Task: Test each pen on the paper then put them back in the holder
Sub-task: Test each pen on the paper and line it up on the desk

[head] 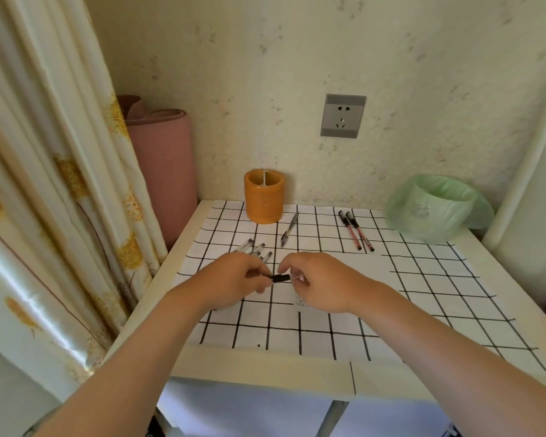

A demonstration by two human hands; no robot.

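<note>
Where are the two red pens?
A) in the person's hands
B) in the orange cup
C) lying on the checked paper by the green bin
C: the two red pens lie side by side on the checked paper, just left of the green bin; the left hand and right hand hold a black pen between them.

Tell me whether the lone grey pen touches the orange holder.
Apart. The head view shows a strip of gridded paper between the grey pen and the orange holder.

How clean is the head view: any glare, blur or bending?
Head view: light is even, shadows faint; glare streaks the curtain; wide-angle bending bows the table edge; the pen pinched between left hand and right hand looks slightly soft.
</note>
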